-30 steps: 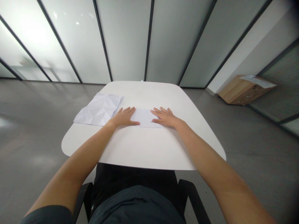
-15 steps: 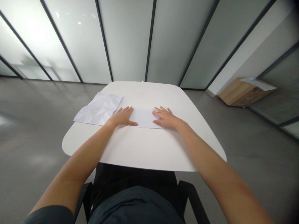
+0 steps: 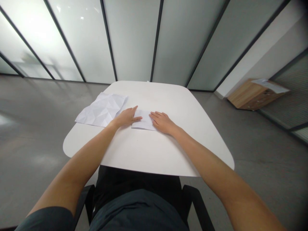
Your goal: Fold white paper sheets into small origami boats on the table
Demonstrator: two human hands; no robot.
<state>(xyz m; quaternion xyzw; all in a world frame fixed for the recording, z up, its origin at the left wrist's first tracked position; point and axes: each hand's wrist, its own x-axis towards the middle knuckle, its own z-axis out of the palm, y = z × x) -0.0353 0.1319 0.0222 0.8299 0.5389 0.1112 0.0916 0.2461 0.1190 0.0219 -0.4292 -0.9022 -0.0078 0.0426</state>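
Note:
A small piece of white folded paper (image 3: 143,123) lies flat on the white table (image 3: 139,150) between my hands. My left hand (image 3: 126,117) rests at its left edge, thumb stretched onto the paper and index finger pointing away from me. On the paper's right part lies my right hand (image 3: 161,122), palm down with its fingers extended and close together. That hand hides the paper's right edge. Larger creased white sheets (image 3: 102,109) lie to the left, beyond my left wrist.
Dark chair armrests (image 3: 196,199) flank my lap below the table's front edge. A wooden cabinet (image 3: 255,94) with papers on top stands on the floor at the right. Frosted glass panels (image 3: 132,41) run behind the table.
My right hand has moved left, and the paper now looks shorter, its right part folded over. My left hand has turned slightly, its fingers drawn closer together.

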